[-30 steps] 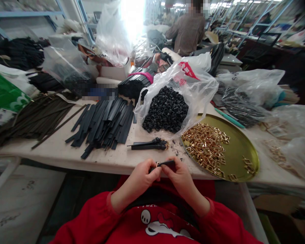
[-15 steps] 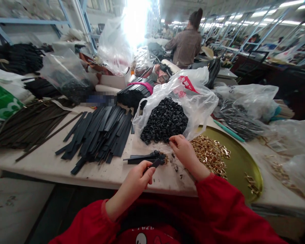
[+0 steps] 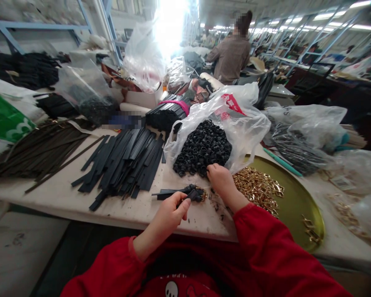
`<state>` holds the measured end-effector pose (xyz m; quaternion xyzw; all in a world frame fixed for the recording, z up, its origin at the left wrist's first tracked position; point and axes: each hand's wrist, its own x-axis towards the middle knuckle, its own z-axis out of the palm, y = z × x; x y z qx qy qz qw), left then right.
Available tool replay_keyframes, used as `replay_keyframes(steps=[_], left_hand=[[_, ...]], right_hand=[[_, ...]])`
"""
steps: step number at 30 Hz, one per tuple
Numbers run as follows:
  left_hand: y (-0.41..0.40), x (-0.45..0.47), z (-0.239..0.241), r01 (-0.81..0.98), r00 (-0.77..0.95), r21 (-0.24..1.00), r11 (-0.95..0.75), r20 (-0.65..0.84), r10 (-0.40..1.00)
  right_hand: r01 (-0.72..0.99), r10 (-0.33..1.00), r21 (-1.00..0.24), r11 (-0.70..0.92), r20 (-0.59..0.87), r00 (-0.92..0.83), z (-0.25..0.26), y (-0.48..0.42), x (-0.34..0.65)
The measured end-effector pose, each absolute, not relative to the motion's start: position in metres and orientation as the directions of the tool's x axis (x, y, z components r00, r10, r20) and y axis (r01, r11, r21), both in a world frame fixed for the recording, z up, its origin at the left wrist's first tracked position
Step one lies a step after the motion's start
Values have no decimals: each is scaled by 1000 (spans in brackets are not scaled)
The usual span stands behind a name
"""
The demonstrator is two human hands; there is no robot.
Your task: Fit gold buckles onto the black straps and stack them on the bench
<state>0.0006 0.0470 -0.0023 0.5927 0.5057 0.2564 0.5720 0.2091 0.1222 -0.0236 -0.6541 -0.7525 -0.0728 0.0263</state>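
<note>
My left hand [image 3: 170, 214] is closed in a pinch on a short black strap piece [image 3: 188, 196] near the table's front edge. That piece touches a small pile of finished straps [image 3: 181, 192] with gold buckles. My right hand [image 3: 221, 181] reaches into the mouth of a clear plastic bag [image 3: 235, 119] of small black loops [image 3: 202, 146]; its fingers are curled at the edge of the heap, and what they hold is hidden. A round brass-coloured tray [image 3: 293, 198] with several gold buckles [image 3: 258, 187] lies just right of that hand.
Loose black straps [image 3: 126, 159] and thin brown strips [image 3: 40, 148] lie on the left of the table. More plastic bags [image 3: 306, 128] and a green pen [image 3: 281, 162] sit to the right. A person [image 3: 230, 53] works at the far end with their back turned.
Both hands were together at my chest on the strap piece. The right hand left it and reached forward to the bag of black loops; the left moved the piece toward the finished pile.
</note>
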Motion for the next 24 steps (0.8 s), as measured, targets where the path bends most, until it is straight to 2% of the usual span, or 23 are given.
replay_keyframes(steps=[6, 10, 14, 15, 16, 17, 18, 20, 21, 22, 24], left_hand=[[37, -2, 3, 302, 317, 944, 129, -227, 921], [31, -1, 1, 315, 328, 944, 100, -207, 921], [30, -2, -2, 326, 326, 940, 95, -207, 923], [31, -2, -2, 327, 322, 940, 94, -204, 925], [32, -2, -1, 326, 315, 941, 90, -198, 928], [34, -2, 0, 321, 307, 943, 84, -187, 933], [36, -1, 1, 313, 300, 947, 74, -173, 938], [41, 2, 4, 292, 285, 955, 52, -139, 948], [42, 4, 6, 284, 285, 958, 42, -126, 950], [44, 6, 6, 280, 292, 960, 31, -115, 949], [44, 8, 7, 280, 326, 960, 17, -111, 939]], right_hand=[[996, 972, 34, 86, 217, -91, -18, 108, 206], [997, 983, 16, 70, 166, -72, -20, 104, 198], [998, 982, -9, 54, 179, -52, -20, 105, 195], [997, 980, -52, 57, 195, -46, -19, 104, 195], [987, 976, -145, 67, 214, -34, -17, 102, 196], [951, 976, -299, 81, 217, -15, -14, 98, 195], [860, 982, -502, 92, 191, 6, -12, 92, 195], [480, 999, -876, 35, 46, 12, -6, 77, 190], [261, 999, -964, -40, -45, -13, -3, 69, 187], [78, 992, -990, -118, -121, -36, -1, 61, 183], [-139, 980, -970, -200, -197, -31, 2, 47, 175]])
